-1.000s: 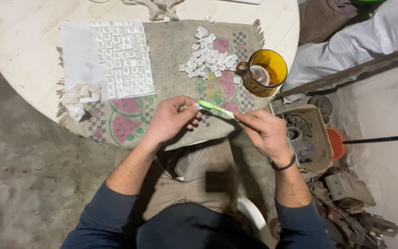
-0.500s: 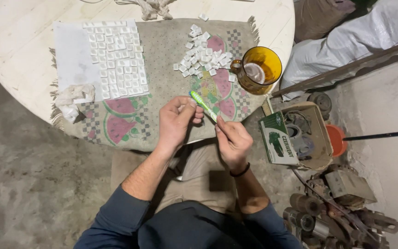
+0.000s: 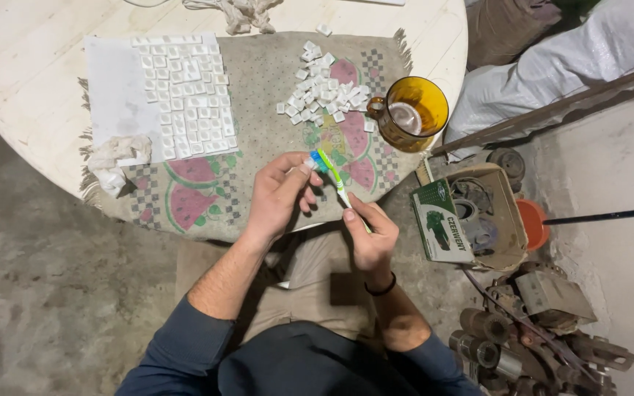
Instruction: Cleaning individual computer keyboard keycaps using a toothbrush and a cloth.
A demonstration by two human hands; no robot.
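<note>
Over our lap, at the worktop (image 3: 31, 44) edge: left hand (image 3: 277, 196) pinching a small white tile (image 3: 308, 166) in its fingers; right hand (image 3: 370, 236) clenched on a green toothbrush (image 3: 332, 177), bristles at the tile. Step judged: scrubbing one tile. Loose tile pile (image 3: 324, 95), laid tile sheet (image 3: 185, 95), amber mug (image 3: 411, 114) beyond, on the watermelon-print mat (image 3: 266, 66).

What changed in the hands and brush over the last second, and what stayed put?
The right hand drew in close to the left hand, tipping the green toothbrush from nearly level to steep, bristles up at the left fingertips, which pinch something small. Both grips held. The loose white tiles, laid tile sheet and amber mug stayed.
</note>
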